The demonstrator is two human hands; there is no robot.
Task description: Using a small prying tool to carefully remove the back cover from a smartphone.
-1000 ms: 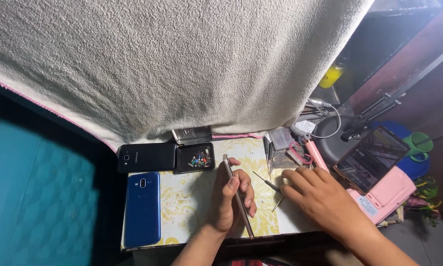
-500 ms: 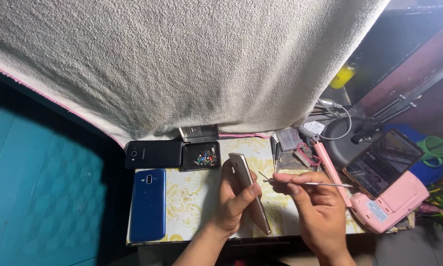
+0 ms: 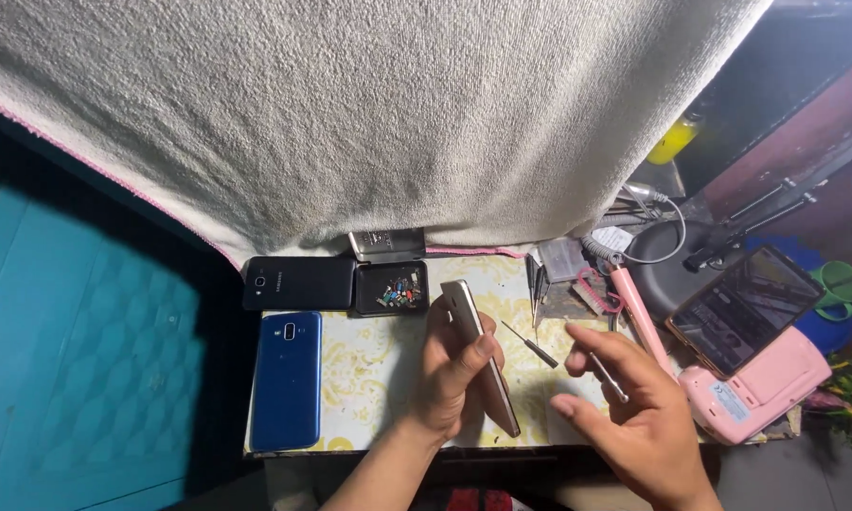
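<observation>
While the head camera looked down at the small desk [image 3: 369, 378] with its yellow patterned cover, the left hand [image 3: 450, 374] held a slim silver phone [image 3: 478, 355] on its edge. The fingers [image 3: 483, 348] of this hand were wrapped narrowly around the phone's body, thumb on one side and the others behind it. The long axis of the phone ran from the far side of the desk toward the person, leaning a little to the right at its near end.

Just to the right of the silver phone, the right hand [image 3: 634, 416] hovered with its fingers half spread, and a thin metal tool [image 3: 608, 377] lay between thumb and forefinger. Its tip pointed away from the phone, I think, but this was hard to see. A small screwdriver [image 3: 530, 343] lay on the desk between the silver phone and the right hand, apart from both. So the phone lay to the left of the right fingers, and the left hand was already on it.

Left of the silver phone lay a blue phone [image 3: 286, 378], and beyond that a black phone [image 3: 298, 282] and a black tray of small parts [image 3: 393, 287]. Far to the right of the silver phone stood a pink stand [image 3: 757, 388] carrying a lit screen [image 3: 743, 305]. A pale towel [image 3: 369, 114] hung above everything.
</observation>
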